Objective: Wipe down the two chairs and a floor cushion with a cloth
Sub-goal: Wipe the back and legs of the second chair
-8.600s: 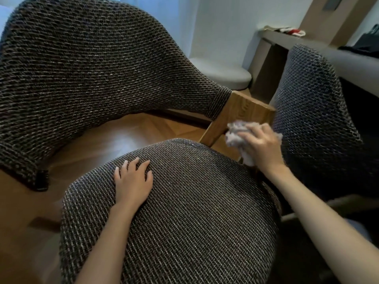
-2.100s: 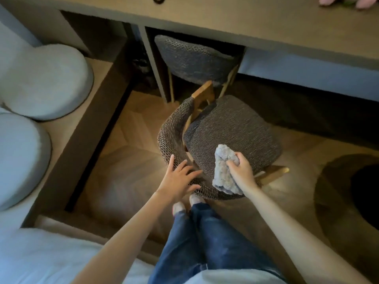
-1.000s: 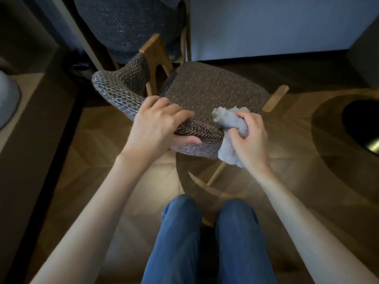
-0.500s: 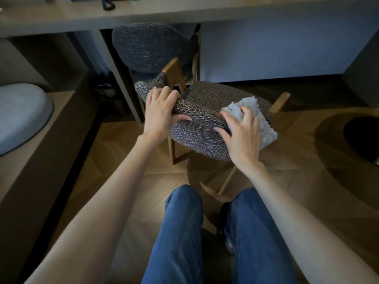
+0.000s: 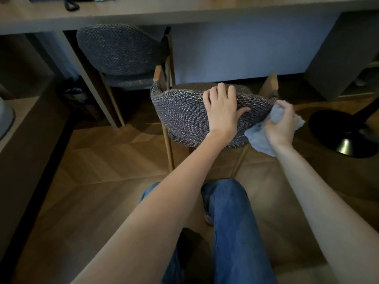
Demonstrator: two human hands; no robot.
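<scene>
Cloth point(image 5: 259, 138) shifted rightward along backrest point(image 5: 184, 113); left hand point(image 5: 222, 111) grips backrest.

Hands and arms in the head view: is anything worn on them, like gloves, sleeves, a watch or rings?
Nothing that shows. The left hand and right hand are ungloved, with no ring visible. The left forearm and right forearm are uncovered to the frame edge: no sleeve, watch or band. The only clothing in view is blue jeans on the legs.

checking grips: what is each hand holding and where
Left hand grips the top edge of the grey woven chair backrest; right hand clutches the pale blue fluffy cloth, bunched.
</scene>
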